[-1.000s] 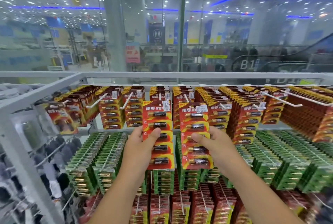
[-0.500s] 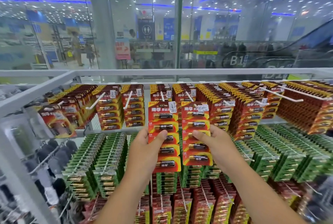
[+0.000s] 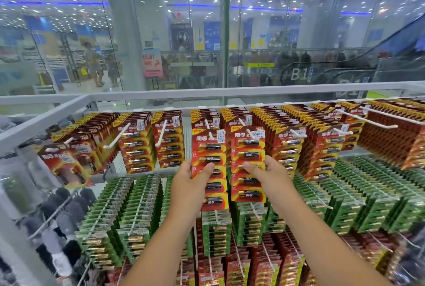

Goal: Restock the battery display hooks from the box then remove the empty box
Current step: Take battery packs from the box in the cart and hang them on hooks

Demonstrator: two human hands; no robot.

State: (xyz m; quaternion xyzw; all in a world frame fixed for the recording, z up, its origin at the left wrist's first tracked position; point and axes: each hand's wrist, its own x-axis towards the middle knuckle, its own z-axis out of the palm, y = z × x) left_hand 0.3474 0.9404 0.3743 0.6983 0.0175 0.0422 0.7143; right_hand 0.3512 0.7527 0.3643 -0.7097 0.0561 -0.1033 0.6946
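My left hand (image 3: pixel 188 184) grips a red battery card pack (image 3: pixel 210 147) by its left edge, thumb across the front. My right hand (image 3: pixel 269 175) grips a second red battery pack (image 3: pixel 248 145) by its right edge. Both packs are raised to the top row of the display, side by side. A white hook (image 3: pixel 208 125) passes through the top of the left pack and another white hook (image 3: pixel 247 129) through the top of the right one. More red packs hang behind them on the same two hooks. No box is in view.
The top row holds red packs on white hooks (image 3: pixel 365 120) under a white frame rail (image 3: pixel 253 91). Below hang green packs (image 3: pixel 138 205) and, lower, more red packs (image 3: pixel 264 262). Glass panels stand behind. Dark goods (image 3: pixel 64 212) hang at the left.
Both hands have lifted the two packs up and away from me onto the two centre hooks of the top row. The view has tilted slightly.
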